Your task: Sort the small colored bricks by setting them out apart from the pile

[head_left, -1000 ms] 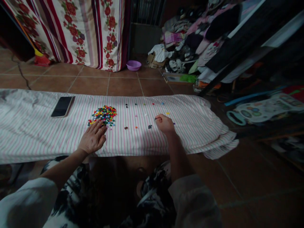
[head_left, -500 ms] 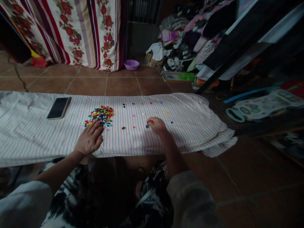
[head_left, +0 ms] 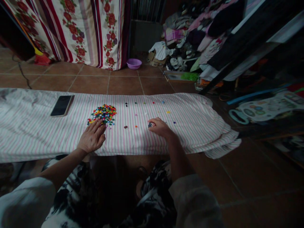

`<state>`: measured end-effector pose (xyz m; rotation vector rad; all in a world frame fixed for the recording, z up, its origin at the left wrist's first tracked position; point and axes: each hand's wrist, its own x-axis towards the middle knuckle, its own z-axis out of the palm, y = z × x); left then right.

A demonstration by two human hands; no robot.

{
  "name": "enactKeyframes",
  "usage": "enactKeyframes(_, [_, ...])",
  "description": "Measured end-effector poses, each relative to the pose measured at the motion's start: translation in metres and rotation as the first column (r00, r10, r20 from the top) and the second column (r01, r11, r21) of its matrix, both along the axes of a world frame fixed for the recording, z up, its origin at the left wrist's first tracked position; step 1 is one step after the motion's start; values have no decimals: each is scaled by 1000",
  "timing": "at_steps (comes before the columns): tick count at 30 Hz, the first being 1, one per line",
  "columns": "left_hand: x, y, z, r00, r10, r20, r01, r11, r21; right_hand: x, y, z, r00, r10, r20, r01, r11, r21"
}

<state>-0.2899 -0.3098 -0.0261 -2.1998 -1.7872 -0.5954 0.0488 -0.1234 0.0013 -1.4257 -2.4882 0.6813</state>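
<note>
A heap of small multicoloured pieces [head_left: 105, 110], bead-like in size, lies on the striped cloth. My left hand [head_left: 92, 136] rests flat at the heap's near edge, fingers stretched out and fingertips touching the closest pieces. To the right, my right hand [head_left: 160, 127] is curled, thumb and forefinger closed around a few dark grey pieces [head_left: 150, 125] at the cloth; the fingers partly cover them. Small single-colour groups lie apart around it: brown pieces [head_left: 125, 127], an orange piece [head_left: 136, 126], black pieces [head_left: 126, 104], a yellow piece [head_left: 168, 112] and a dark blue piece [head_left: 174, 122].
A phone [head_left: 62, 105] lies on the striped cloth [head_left: 47, 133] left of the heap. Beyond the covered surface, a purple basin [head_left: 134, 64] stands on the tiled floor by a flowered curtain [head_left: 95, 38]. Piled clothes [head_left: 175, 31] and a toy panel [head_left: 263, 106] are at the right.
The view has shifted slightly, moving everything a little to the right. My right thumb and forefinger have shifted slightly around the dark grey pieces. My left hand stays at the heap.
</note>
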Motion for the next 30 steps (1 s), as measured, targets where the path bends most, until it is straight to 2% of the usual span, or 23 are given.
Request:
enactKeyframes(5, [1,0,2,1000,20,11,-19,999,-34,-5,1,-2,1000,-2,1,2,999,43])
enactKeyframes(12, [1,0,2,999,32,7,-31,998,-61,-2,5,-1,1000,8,-19,-7,1000,14])
enactKeyframes(17, [1,0,0,999,37,38,-34,997,-69,-13,7,7,990,-80,-113,100,978,185])
enactKeyframes(19, [1,0,0,999,34,41,-31,997,-68,-28,5,11,980,-75,-185,118,965,236])
enactKeyframes(22, [1,0,-1,998,42,36,-40,997,-70,-62,-2,16,968,-1,-252,60,972,227])
enactKeyframes(26, [1,1,-2,998,57,19,-56,996,-71,-114,-21,16,953,166,-252,-120,975,189])
enactKeyframes(30, [2,1,-1,998,63,6,-62,997,-49,-155,-38,14,923,321,-212,-295,945,145])
